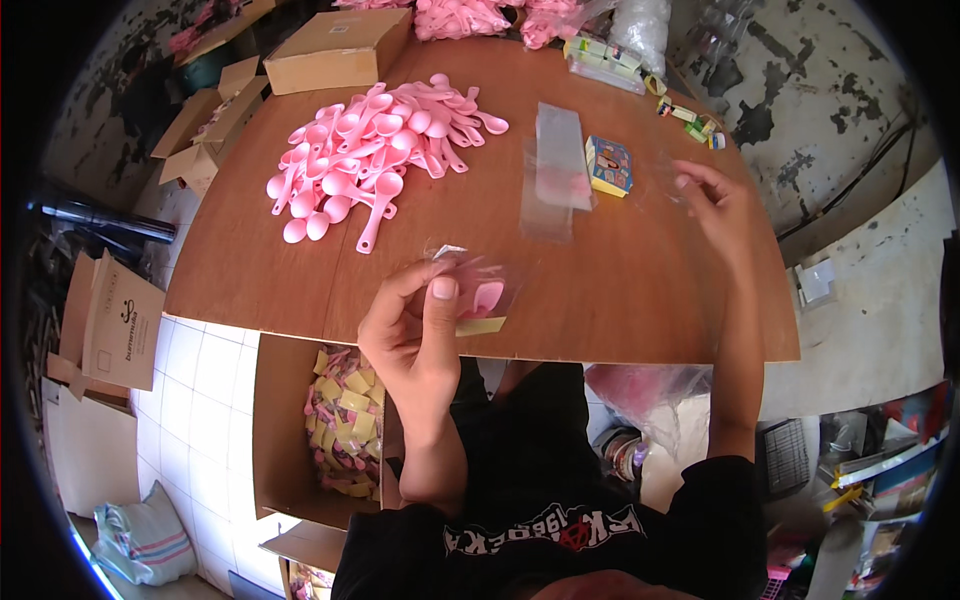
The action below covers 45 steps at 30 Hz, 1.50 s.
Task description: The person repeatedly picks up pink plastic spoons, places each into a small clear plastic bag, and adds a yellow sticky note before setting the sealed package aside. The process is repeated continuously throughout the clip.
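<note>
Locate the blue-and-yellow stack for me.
In the head view, the blue-and-yellow stack lies on the table, right of centre, just right of the clear bags and left of the right hand.

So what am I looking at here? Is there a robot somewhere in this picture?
No robot: these are a person's own bare hands. The one picture comes from a wide fisheye camera worn on the head, looking down, which is why straight edges bend.

On the brown table lies a heap of pink spoons. Right of it are flat clear plastic sleeves and a small blue-and-yellow stack. A closed cardboard box sits at the far edge.

The left hand holds a clear packet with something pink and a yellowish strip in it. The right hand seems to have thin clear film at its fingertips, but that is hard to tell.
</note>
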Available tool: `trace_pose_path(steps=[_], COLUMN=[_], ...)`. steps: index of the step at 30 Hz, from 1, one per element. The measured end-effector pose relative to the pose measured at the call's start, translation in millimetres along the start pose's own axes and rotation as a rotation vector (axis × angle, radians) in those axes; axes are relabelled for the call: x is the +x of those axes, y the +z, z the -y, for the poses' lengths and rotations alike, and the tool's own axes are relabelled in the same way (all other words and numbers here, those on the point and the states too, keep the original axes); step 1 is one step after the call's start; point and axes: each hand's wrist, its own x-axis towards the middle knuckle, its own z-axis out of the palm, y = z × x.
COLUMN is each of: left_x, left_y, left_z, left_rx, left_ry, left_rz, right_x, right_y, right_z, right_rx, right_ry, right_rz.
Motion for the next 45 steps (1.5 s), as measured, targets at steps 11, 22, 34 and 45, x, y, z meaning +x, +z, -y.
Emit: trace_pose_path(steps=[11,22,34,45], left_x=[-14.4,-4.1,-2.5,3.0], left_y=[-0.9,-7.2,-0.9,-2.1], left_z=[11.6,22.6,34.7,47.5], left_rx=[-0.150,0.065,0.036,-0.235], left_ry=[-0.111,-0.005,-0.303,-0.301], left_rz=[0.078,0.233,0.398,0.338], right_x=[-85.0,-63.6,-87.4,-92.8], right_y=[88.2,69.1,92.9,119.6], right_z=[123.0,133.0,107.1,75.5], right_rx=[0.823,0.606,1.027,1.047], right_ry=[-0.321,-0.551,-0.127,0.092], right_rz=[0.582,0.219,0.235,0.319])
